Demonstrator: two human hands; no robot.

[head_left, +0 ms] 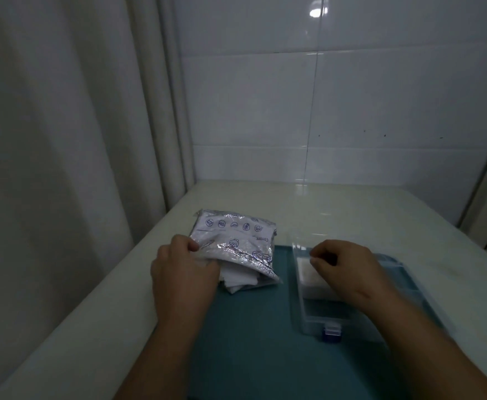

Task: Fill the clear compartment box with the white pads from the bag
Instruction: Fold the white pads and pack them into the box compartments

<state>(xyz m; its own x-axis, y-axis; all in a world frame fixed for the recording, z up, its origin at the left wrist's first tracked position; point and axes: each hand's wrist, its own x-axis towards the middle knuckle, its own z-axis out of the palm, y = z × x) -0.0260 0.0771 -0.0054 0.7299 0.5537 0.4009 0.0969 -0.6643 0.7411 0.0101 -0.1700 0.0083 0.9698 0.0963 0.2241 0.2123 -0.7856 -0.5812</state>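
bag [236, 241] lying at 11 o'clock of teal mat [251, 342], part on the mat, part on white table [352, 209]; silvery foil, blue icons printed on top; mouth facing 5 o'clock, gaping; white pads [239, 280] poking out of the mouth onto the mat; left hand [184, 272] clamped on the bag's 8 o'clock edge, thumb on top of the foil, fingers curled round the edge; clear compartment box [317, 313] at 2 o'clock of the mat, at 4 o'clock of the bag, not touching it; blue latch [332, 332] on its 6 o'clock wall; single pad [313, 277] already seated in its 12 o'clock compartment; right hand [343, 267] hovering over that pad, fingers curled, thumb and forefinger tips close together; blurred, so can't tell whether anything pinched or the pad touched; tiled wall [352, 96] at 12 o'clock beyond the table; curtain [63, 140] at 9 o'clock
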